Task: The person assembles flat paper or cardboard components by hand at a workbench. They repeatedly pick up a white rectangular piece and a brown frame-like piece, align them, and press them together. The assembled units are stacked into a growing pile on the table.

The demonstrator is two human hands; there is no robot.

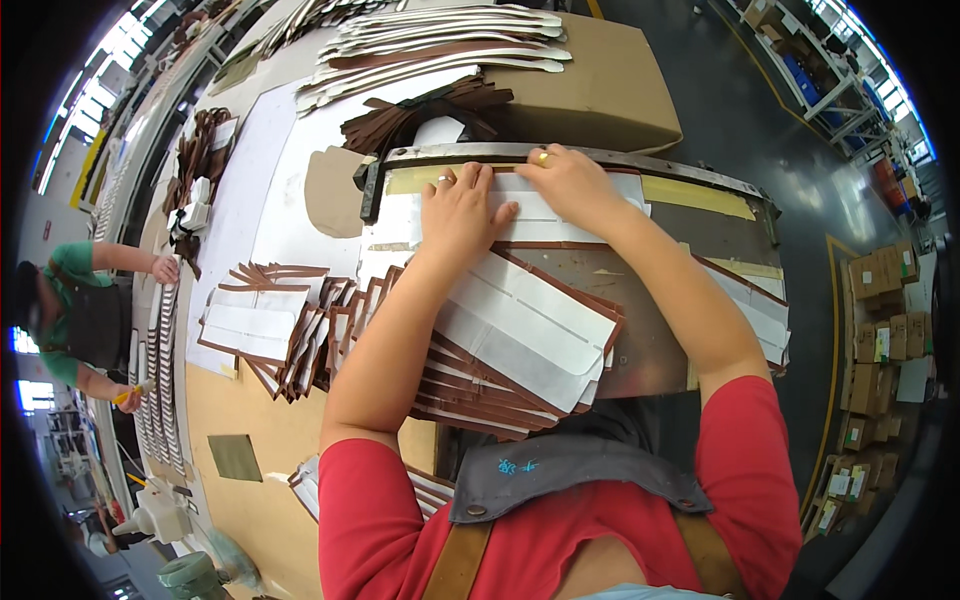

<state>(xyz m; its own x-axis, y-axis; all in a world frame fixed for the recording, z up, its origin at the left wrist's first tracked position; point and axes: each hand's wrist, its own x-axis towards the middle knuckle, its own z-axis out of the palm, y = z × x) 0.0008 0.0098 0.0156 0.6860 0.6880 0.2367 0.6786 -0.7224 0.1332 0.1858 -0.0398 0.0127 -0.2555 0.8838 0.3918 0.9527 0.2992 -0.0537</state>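
While both forearms reach forward over the work surface, the left hand lies flat with its fingers stretched out and spread a little, pressing down on a white flat panel with brown edges. It grips nothing; it only presses. The right hand rests on the same panel, just beside the left one, with its fingers bent and the fingertips at the long grey metal bar that runs along the far edge of the panel. I cannot tell if these fingers pinch the edge of the panel or only push on it. The panel lies on the grey metal machine table, directly under the bar.

Nearer to the person, a fanned stack of similar white and brown panels lies under the left forearm. More such pieces are spread to the left on the brown cardboard-covered bench. At the far left, another person in a green shirt works at a row of pieces.
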